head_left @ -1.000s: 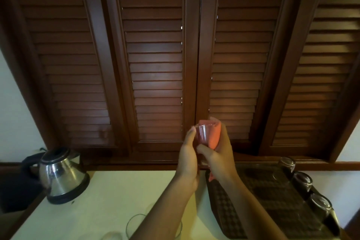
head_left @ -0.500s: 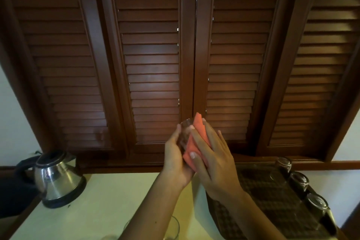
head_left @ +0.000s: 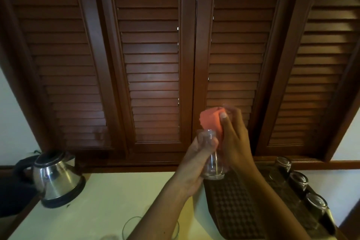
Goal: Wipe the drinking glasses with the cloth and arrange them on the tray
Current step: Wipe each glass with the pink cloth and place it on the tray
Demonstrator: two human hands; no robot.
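We see the left hand (head_left: 191, 163) gripping a clear glass (head_left: 211, 157) above the bench (head_left: 93, 206), beside the tray (head_left: 235, 206). The right hand (head_left: 234, 138) clutches a pink cloth (head_left: 211, 121) just above it.

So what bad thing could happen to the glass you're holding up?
The glass is held in the air by the left hand alone, while the right hand holds the cloth above it; a slip could drop it onto the table or tray. Setting it down carelessly might knock the three glasses already lined up on the tray. Another glass sits under the left arm and could get bumped.
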